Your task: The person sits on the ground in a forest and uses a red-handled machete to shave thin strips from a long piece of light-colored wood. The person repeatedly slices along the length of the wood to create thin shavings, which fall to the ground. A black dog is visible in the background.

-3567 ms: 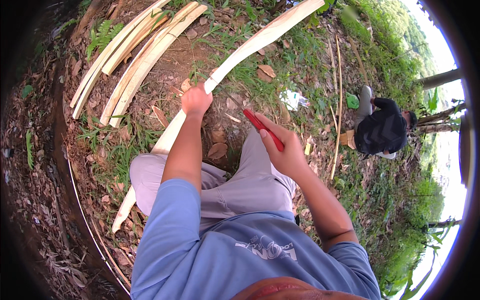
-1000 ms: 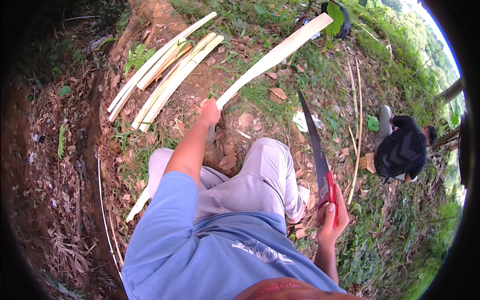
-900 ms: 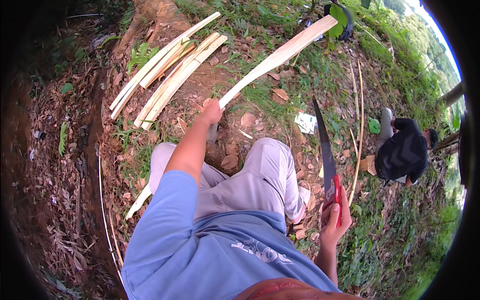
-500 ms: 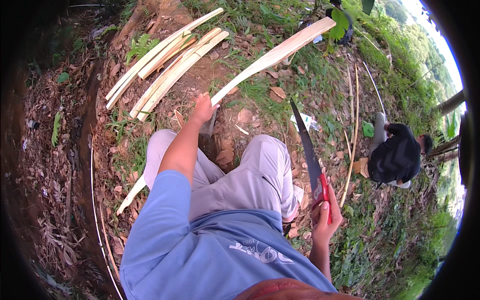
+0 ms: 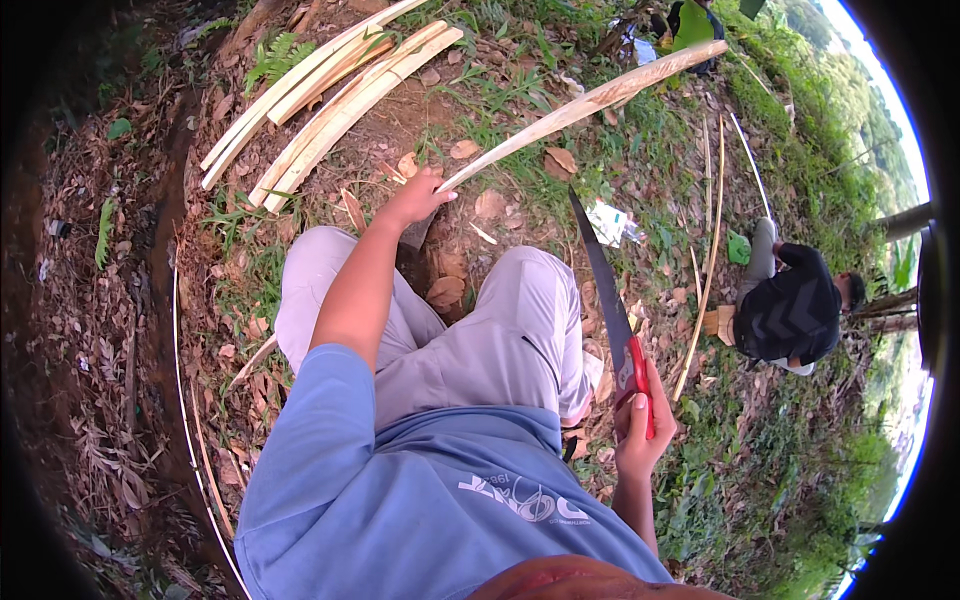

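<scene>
My left hand (image 5: 414,199) is closed around the near end of a long pale wooden strip (image 5: 590,103), which slants up and away to the right above the ground. In my right hand (image 5: 643,418) is the red handle of a handsaw (image 5: 603,275). Its dark blade points away from me, beside my right knee and apart from the strip. Beneath my left hand, a dark upright piece (image 5: 412,240) shows in part between my legs; I cannot make out what it is.
Several split wooden strips (image 5: 345,110) lie in a stack at the far left. Long thin poles (image 5: 711,260) rest on the ground to the right. Beyond them another person (image 5: 790,305) in a dark top sits low. A white packet (image 5: 610,222) lies among dry leaves.
The wooden strip has turned in my left hand, showing a narrower side, and its far end has swung right. The saw has shifted slightly left. My view has tilted a little.
</scene>
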The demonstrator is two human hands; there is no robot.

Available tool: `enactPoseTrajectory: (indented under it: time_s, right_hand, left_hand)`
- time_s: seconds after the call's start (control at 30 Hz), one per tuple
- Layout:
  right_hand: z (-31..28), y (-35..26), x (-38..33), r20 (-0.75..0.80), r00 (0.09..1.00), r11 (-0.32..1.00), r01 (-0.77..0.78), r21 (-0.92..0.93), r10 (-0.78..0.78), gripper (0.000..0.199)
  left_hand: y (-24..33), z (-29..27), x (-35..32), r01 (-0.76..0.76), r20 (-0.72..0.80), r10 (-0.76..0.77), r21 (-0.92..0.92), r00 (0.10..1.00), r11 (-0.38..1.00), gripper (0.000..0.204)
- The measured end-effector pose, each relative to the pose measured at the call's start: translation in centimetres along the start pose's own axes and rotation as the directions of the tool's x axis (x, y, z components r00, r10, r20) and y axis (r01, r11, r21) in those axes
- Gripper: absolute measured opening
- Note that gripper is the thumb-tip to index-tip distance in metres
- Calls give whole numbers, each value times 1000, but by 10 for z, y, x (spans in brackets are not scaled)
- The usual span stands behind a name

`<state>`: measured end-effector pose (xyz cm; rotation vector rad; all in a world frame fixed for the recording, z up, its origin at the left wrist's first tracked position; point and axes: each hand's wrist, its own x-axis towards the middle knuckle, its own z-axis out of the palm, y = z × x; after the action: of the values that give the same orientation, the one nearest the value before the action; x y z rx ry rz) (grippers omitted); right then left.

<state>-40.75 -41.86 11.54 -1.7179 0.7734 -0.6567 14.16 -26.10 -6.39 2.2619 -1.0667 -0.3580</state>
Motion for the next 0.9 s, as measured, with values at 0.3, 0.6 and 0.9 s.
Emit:
enactPoseTrajectory:
  time_s: [0.3, 0.6, 0.9]
  right_hand:
    - [7, -13, 4, 70, 997, 999, -39, -8, 39, 53]
    - [28, -25, 13, 144, 990, 992, 33, -124, -15, 56]
    - [83, -36, 44, 292, 933, 975, 222, -15, -208, 85]
  left_hand:
    - [-17, 13, -2, -51, -156, 65, 91, 986, 995, 35]
    - [0, 4, -12, -4, -151, 45, 261, 987, 965, 41]
    - [5, -1, -14, 176, -63, -168, 143, 984, 974, 54]
